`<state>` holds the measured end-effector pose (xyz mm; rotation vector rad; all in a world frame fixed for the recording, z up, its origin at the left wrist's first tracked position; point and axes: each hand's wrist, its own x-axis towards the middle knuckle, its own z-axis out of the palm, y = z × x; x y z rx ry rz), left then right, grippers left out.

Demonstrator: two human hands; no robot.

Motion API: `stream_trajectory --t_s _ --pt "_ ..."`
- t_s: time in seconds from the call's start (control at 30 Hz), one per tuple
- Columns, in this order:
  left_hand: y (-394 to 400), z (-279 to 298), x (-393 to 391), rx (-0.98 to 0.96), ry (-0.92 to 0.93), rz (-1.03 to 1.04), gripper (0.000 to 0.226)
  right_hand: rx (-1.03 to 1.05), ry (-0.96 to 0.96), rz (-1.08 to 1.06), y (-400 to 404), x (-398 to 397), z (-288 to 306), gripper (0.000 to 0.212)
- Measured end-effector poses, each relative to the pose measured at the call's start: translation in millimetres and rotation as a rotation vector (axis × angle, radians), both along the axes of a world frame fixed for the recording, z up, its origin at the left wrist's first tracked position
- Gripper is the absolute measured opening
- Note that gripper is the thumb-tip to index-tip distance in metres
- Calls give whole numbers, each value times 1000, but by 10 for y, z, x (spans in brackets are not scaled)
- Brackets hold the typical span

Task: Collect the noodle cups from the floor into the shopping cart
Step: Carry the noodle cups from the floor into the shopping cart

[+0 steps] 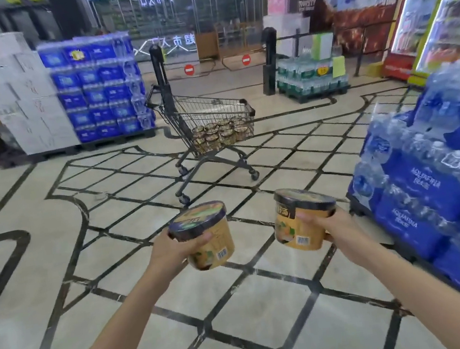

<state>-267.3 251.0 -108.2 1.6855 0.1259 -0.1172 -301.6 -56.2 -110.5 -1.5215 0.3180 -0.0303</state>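
Observation:
My left hand [171,249] grips an orange noodle cup [206,234] with a dark lid, held in the air in front of me. My right hand [333,223] grips a second orange noodle cup [302,220] of the same kind, tilted a little to the left. Both cups hang above the tiled floor. Ahead, a few steps away, stands a dark wire shopping cart [208,109] on wheels. Several noodle cups [222,134] lie stacked in its basket.
Blue packs of bottled water [435,188] are stacked close on my right. More blue water packs [98,92] and white cartons [22,93] stand at the back left. A pallet of water [310,79] and black gate posts [269,60] lie behind the cart. Drink coolers [440,0] line the right wall.

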Motion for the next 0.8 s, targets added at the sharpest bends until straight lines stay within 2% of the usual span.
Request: stream_trajectory --t_s 0.07,0.13,0.2,0.33,0.5,0.6,0.63,0.7,0.8 --pt "41 -43 496 27 14 10 55 6 -10 13 -8 537 -25 52" --pt "82 -78 1064 39 25 34 66 14 -16 10 -5 1111 -63 48" --pt "103 -129 1667 39 12 38 64 33 -3 16 6 1659 -145 56" --pt "105 -126 2838 34 11 32 55 29 54 2 56 2694 -228 99" --pt "94 87 4275 24 -31 -6 41 -4 23 -9 49 4003 -75 94" --pt "42 135 5080 27 -52 -9 44 -4 0 -10 -13 4755 -35 105" --pt "17 149 5335 28 -57 -1 50 1 -5 -7 -40 5015 -33 103" --pt "-68 150 5872 23 -69 16 59 5 -27 1 -102 5578 -37 83" --pt "-214 60 6734 2 -105 15 56 16 -42 -5 -232 6512 -151 54"
